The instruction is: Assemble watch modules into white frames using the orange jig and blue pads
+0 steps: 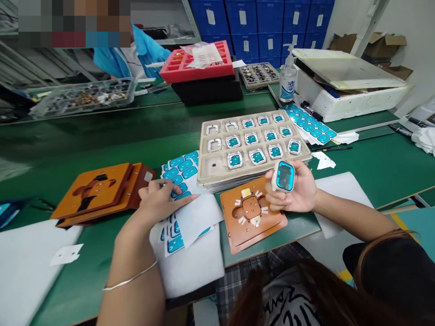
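Loose hair (249, 292), rounded case (284, 176) in right grip (302, 191)

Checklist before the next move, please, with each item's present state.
1. Case in right hand: ok, held with its blue face toward the camera.
2. Left hand on blue sticker sheets: ok, touching them.
3. All cases in the tray showing blue: not ok, three at left are plain.
4. All compartments filled: not ok, front-left lacks a case.
5. Orange fixture near the tray: ok, lying on the person's side.
6. Held face bubble-free: cannot tell, too small.
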The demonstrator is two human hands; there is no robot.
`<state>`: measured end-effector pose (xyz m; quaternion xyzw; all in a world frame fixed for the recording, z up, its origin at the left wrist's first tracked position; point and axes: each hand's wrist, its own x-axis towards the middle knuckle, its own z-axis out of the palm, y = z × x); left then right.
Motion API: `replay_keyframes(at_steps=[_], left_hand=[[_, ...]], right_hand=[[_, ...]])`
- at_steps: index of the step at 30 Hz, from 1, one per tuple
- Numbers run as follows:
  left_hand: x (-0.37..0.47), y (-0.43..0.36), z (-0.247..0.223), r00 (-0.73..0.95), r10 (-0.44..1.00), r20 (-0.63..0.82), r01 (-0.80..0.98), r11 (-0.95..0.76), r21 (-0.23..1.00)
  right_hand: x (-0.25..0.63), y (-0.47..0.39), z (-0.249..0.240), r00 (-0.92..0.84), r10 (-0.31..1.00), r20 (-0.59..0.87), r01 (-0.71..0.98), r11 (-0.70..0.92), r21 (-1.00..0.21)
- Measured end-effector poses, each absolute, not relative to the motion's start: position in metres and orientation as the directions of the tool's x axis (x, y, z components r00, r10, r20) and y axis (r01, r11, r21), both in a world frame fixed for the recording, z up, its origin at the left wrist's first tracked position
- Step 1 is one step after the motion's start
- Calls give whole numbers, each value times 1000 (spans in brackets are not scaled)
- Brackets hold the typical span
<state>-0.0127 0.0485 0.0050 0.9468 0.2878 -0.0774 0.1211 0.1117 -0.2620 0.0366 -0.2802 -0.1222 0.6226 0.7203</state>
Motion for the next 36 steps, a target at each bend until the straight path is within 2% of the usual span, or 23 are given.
replay_keyframes(at_steps=[7,12,15,18,20,22,25,27,29,31,36], left_hand=[[-12,51,4,846,498,-190,529,-825,197],[-19,44,10,842,510,-176,537,-824,179],[-26,38,17,848,503,-166,530,-799,285],[-32,31,23,883,469,-37,441,-799,409],[-33,23,27,911,400,95,321,-836,445],[-32,11,29,924,267,274,119,-881,458],[-30,-15,29,854,-20,520,-282,-858,430],[-28,-34,28,765,-206,610,-504,-781,369],[-26,-48,24,696,-334,635,-619,-727,296],[-24,-57,20,673,-403,620,-650,-722,237],[-22,-61,18,714,-486,504,-653,-722,229]], right_hand=[[112,-261,29,115,983,-140,-830,18,-557],[112,-261,30,127,976,-178,-837,9,-547],[111,-259,33,169,973,-156,-857,67,-512],[110,-256,36,281,946,-162,-862,175,-476],[109,-254,37,376,909,-181,-831,244,-500],[107,-253,37,448,877,-175,-772,281,-570],[103,-253,35,473,871,-132,-685,270,-677],[101,-254,34,460,882,-106,-649,252,-718],[99,-254,32,455,886,-91,-620,242,-746],[98,-254,30,466,881,-81,-587,239,-774],[100,-252,24,522,852,-40,-495,265,-828]])
